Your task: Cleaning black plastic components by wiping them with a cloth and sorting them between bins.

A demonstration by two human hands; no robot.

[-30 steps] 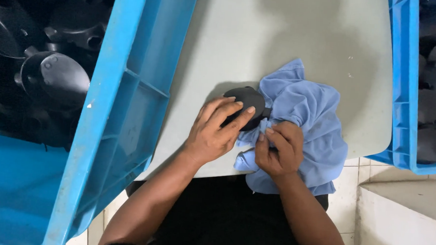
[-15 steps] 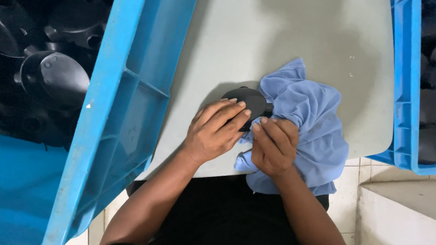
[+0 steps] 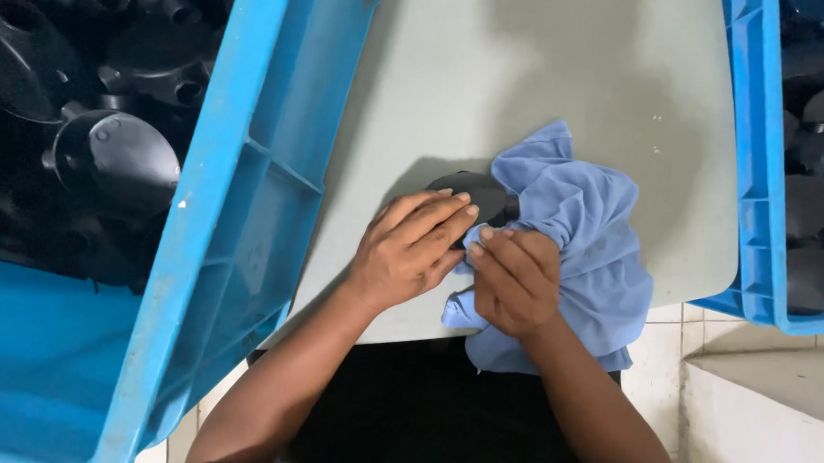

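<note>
My left hand (image 3: 409,248) lies over a round black plastic part (image 3: 475,193) on the pale grey table (image 3: 552,70), its fingers curled on the part's near side. My right hand (image 3: 515,278) pinches a fold of the light blue cloth (image 3: 592,241) and presses it against the part's right edge. The cloth is bunched up to the right of the part and hangs over the table's near edge. Most of the part is hidden under my left fingers and the cloth.
A big blue crate (image 3: 235,203) at the left holds several black plastic parts (image 3: 115,155). A second blue crate (image 3: 749,174) at the right holds more black parts (image 3: 813,201). White floor tiles (image 3: 760,409) show at the lower right.
My right hand has slid up and left with the cloth toward the black part, closer to my left fingers. The left hand has barely moved.
</note>
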